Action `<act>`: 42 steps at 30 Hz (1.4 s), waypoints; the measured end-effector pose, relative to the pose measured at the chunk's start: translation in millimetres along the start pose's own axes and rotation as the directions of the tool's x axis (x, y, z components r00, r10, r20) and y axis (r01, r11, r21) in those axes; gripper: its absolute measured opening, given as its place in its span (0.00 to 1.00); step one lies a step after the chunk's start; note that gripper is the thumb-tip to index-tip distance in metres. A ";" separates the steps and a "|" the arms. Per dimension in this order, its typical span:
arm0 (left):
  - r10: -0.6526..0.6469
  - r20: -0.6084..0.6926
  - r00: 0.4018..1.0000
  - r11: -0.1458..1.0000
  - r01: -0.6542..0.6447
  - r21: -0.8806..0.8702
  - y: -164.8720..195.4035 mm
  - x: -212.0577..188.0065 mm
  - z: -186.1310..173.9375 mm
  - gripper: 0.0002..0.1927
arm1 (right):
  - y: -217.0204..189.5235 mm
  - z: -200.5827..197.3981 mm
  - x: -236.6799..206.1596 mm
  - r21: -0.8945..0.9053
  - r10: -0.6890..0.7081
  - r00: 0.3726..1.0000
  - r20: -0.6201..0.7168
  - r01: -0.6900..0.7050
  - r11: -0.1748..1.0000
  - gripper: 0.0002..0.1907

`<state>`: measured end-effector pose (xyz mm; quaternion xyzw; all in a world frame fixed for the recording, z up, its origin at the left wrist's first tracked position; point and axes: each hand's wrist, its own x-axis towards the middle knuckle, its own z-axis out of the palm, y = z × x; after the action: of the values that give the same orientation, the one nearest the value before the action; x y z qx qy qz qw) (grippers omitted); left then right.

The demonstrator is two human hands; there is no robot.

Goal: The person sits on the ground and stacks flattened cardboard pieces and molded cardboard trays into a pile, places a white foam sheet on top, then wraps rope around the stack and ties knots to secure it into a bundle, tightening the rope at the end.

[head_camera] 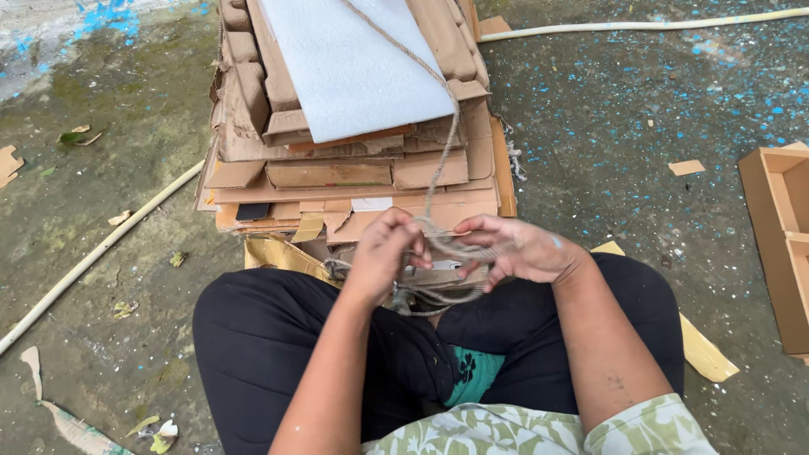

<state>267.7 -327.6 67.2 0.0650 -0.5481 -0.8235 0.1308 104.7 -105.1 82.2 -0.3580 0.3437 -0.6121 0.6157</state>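
A stack of flattened brown cardboard [354,173] lies on the ground in front of my knees, with a white foam sheet [350,63] on top. A rough tan rope [438,160] runs over the foam sheet and down the front of the stack into my hands. My left hand [383,253] grips the rope low at the stack's near edge. My right hand [518,248] has loops of the same rope wound around its fingers. More rope hangs in loose loops between both hands, above my black trousers.
The ground is grey concrete [607,126] flecked with blue paint. A pale hose [101,253] crosses at left and another hose [640,25] at the top right. An open brown cardboard box [779,244] stands at the right edge. Cardboard scraps and leaves lie around.
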 end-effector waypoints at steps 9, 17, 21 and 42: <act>-0.041 -0.137 0.990 0.917 -0.017 -0.399 8.8 -5.3 5.7 0.04 | 4.2 7.2 -2.8 0.070 -0.126 0.990 0.062 0.121 0.990 0.39; -0.062 -0.376 0.925 0.988 0.003 -0.157 11.0 -1.7 0.6 0.08 | 25.9 -18.2 -0.7 -0.203 -0.172 0.969 -0.178 0.135 0.970 0.17; -0.023 -0.317 0.948 0.994 -0.013 -0.112 5.1 -4.3 3.8 0.06 | 47.4 -5.9 39.4 -0.423 -0.349 0.805 -0.481 0.136 0.896 0.29; 0.200 -0.393 0.898 0.903 -0.324 -0.281 38.4 -13.5 -36.1 0.09 | 43.1 -40.1 30.8 -0.759 -0.609 0.472 -0.637 -0.250 0.601 0.15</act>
<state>295.2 -369.8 88.0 0.1132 -0.3688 -0.8544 0.3480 92.5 -137.0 25.2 -0.2665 0.7825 -0.5598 0.0578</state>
